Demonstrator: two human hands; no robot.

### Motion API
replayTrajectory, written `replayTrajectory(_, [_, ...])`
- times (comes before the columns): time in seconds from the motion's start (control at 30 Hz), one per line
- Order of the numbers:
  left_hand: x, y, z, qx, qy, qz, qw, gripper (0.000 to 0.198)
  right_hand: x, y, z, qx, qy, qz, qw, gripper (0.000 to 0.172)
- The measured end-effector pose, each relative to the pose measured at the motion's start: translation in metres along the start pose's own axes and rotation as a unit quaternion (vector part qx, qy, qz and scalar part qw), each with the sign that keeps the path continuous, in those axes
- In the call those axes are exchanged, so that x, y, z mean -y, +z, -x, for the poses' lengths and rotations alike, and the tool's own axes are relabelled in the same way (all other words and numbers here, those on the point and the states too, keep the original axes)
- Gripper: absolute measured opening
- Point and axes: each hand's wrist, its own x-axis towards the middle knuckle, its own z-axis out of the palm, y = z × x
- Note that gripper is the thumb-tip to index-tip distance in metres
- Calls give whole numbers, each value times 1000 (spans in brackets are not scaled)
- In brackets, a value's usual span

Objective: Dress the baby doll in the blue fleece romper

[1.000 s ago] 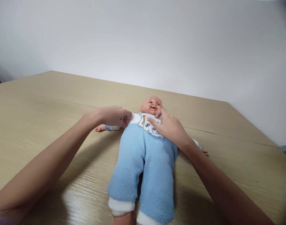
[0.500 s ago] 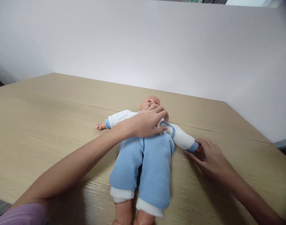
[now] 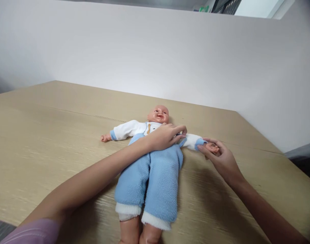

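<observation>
A baby doll (image 3: 158, 114) lies on its back on the wooden table, head away from me, in a white top and fleecy blue overalls (image 3: 162, 186) with white leg cuffs. Across its chest reaches my left hand (image 3: 167, 135), with thumb and fingers bent together on the clothing by the doll's shoulder at the right. That hand covers part of the chest and shoulder. My right hand (image 3: 222, 154) has its thumb and fingers around the blue cuff (image 3: 199, 144) and hand of the doll's arm on the right, lifted off the table. The doll's other arm (image 3: 126, 130) lies stretched to the left.
The pale wooden table (image 3: 55, 125) has a seam running across it behind the doll. A white wall (image 3: 144, 51) rises behind the table, with an opening above it at the upper right.
My right hand has closed round the doll's cuff and raised that arm. My left hand has slid down from the doll's mouth to the chest and shoulder, its fingers more bent.
</observation>
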Motion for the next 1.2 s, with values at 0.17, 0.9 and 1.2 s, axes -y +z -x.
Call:
replayTrajectory(0.17, [-9,-6,1,-35,96,21,995,33,25,38,-29,-18,-50,-111,992,54])
replayTrajectory(0.9, [-7,-22,5,-60,-53,180,980,21,18,82,11,3,-274,68,959,23])
replayTrajectory(1.2, [14,-22,7,3,-125,22,992,31,-7,86,-5,90,26,-227,969,32])
